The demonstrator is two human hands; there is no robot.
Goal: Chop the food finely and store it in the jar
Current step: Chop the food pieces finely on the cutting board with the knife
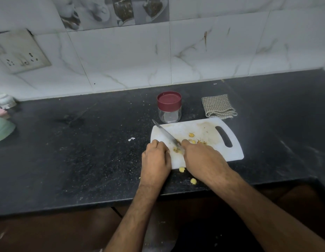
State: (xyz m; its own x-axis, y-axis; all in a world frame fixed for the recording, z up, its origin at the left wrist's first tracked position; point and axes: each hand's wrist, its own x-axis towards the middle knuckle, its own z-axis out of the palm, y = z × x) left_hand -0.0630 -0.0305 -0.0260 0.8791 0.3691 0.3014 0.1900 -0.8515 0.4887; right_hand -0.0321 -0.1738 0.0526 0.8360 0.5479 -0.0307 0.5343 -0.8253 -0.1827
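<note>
The head camera looks down on a black stone countertop (85, 160) backed by a marble-patterned tiled wall (194, 57). Near the counter's front edge lies a white cutting board (199, 128), its handle slot toward the right end.

The right hand (201, 157) rests over the board's front part with its fingers curled round the handle of a knife (165, 132). The blade runs up and to the left, its tip reaching past the board's back-left corner. The left hand (156, 157) sits at the board's front-left corner, fingers bent and held together, pressing on a piece of yellowish food (176, 149) just beside the blade; whether it pinches the piece or only steadies it cannot be told.

More food pieces (191, 135) are scattered across the middle of the board. Two yellow bits (181, 169) lie off the board on the counter, close to the front edge between the two forearms.

Behind the board, just beside its back edge, stands a clear jar (169, 110), upright, with its maroon lid (169, 99) on. To the jar's right is a folded checked cloth (218, 106), near the board's back-right corner.

At the counter's left end sit stacked bowls (2, 128), and a socket plate (21, 51) is set in the wall above.
</note>
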